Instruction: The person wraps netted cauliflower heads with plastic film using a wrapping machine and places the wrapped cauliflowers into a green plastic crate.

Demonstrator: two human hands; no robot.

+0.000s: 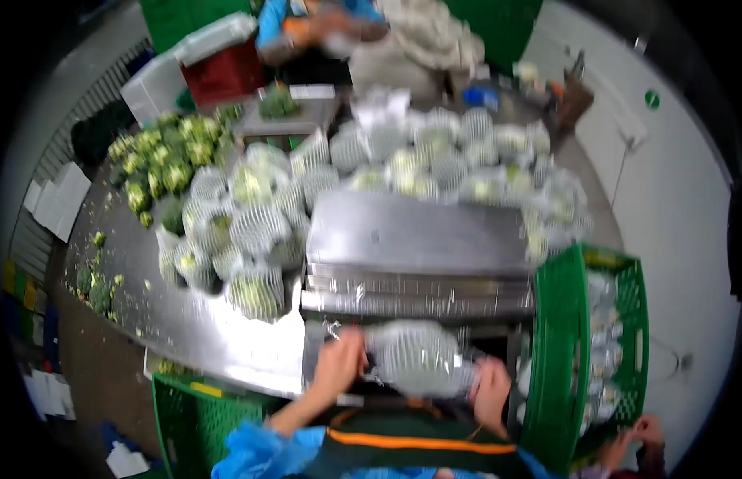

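Observation:
A broccoli head (419, 359) in a white net sleeve and clear film lies across the front of a steel wrapping machine (419, 239), just above my apron. My left hand (341, 363) has its fingers closed at the left end of this wrapping. At the other end, my right hand (491, 387) is closed on the gathered film. Motion blurs both hands and the film, so the exact finger grip is hard to make out. Many more broccoli heads in net sleeves (259, 227) are heaped behind and left of the machine.
Bare broccoli (167, 156) is piled at the left of the steel table (179, 311). A green crate (558, 359) with wrapped goods stands at right, another green crate (203, 431) at lower left. Another person's hands (634, 435) are at lower right; a co-worker (319, 28) is opposite.

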